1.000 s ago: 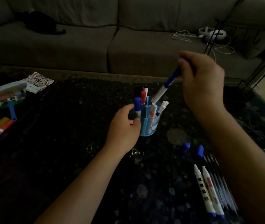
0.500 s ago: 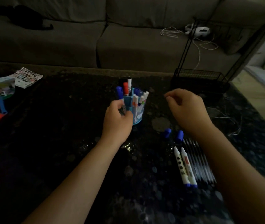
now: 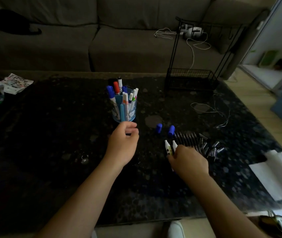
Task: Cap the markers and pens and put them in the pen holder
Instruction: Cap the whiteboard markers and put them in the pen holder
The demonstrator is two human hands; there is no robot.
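The dark printed blocks on the two white markers are too blurred to read, and the small white sticker on the pen holder shows no legible words.

The left hand reaches in from the lower middle of the frame and hovers just below the holder without touching it. Its fingers are loosely curled, thumb near the fingertips, with nothing between them. The right hand comes in from the lower right, palm down. Its fingers are bent onto the barrels of the two white markers. Whether they pinch one or only rest on it cannot be told.

The markers lie side by side on the dark surface, their uncapped tips pointing up the frame. Two blue caps lie just above those tips. A row of black pens lies right of the markers, with a heap of black caps further right. The blue translucent holder stands upright at the centre, filled with capped markers.
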